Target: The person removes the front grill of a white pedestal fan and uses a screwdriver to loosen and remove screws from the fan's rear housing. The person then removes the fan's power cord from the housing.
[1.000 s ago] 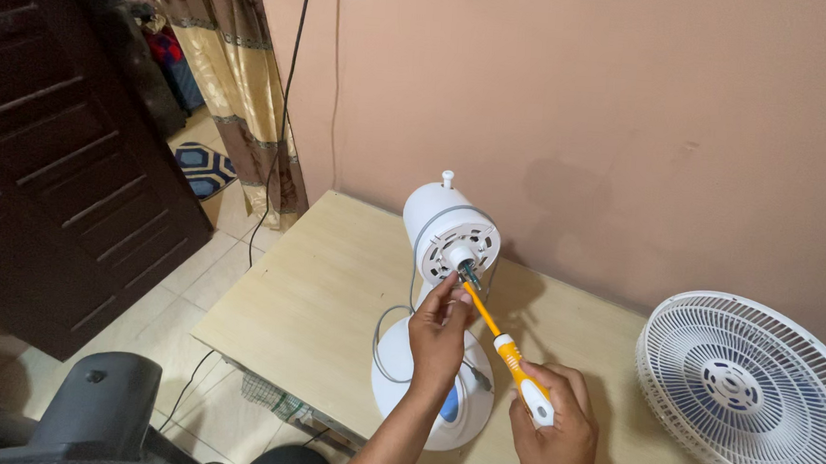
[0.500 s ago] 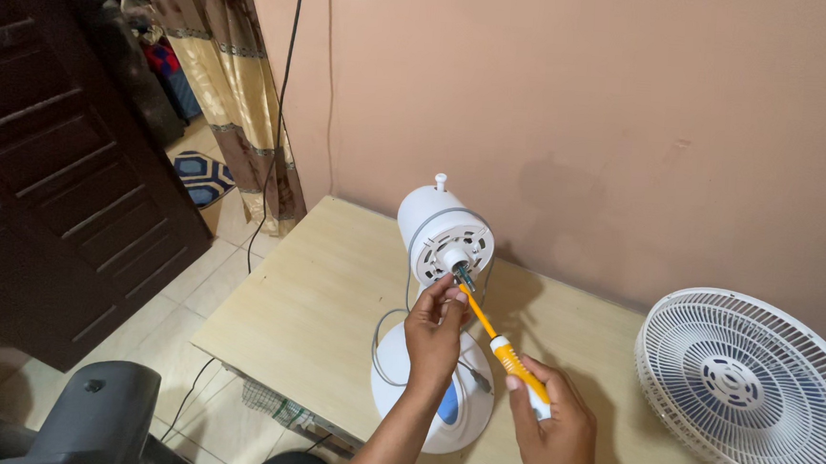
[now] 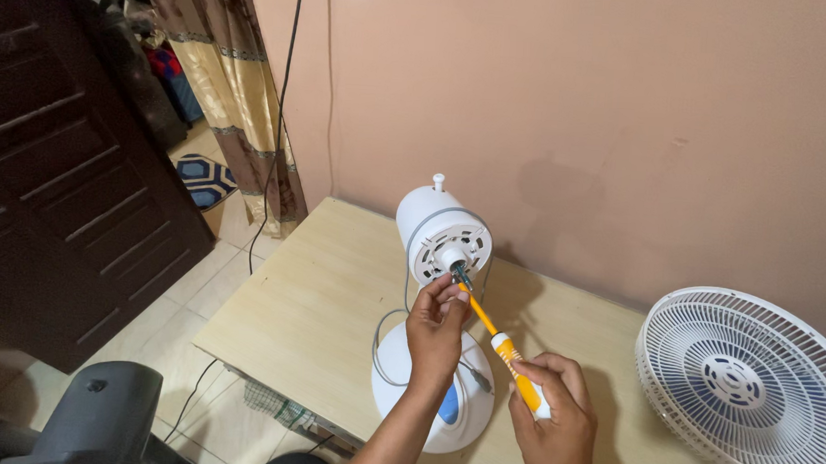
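At the bench's [image 3: 313,302] centre, the right hand [image 3: 554,427] grips the stiff, light orange screwdriver [image 3: 497,342] by its handle while the left hand [image 3: 436,324] pinches its slim shaft at the fan motor housing [image 3: 443,234], grille [image 3: 753,382] at three o'clock.

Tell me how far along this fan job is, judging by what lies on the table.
Done: the white grille is off and lies on the table to the right; no blades sit on the motor housing. In hand: the right hand holds an orange screwdriver, tip at the motor shaft, while the left hand pinches near the tip. Left: the housing is closed, mounted above its round base.
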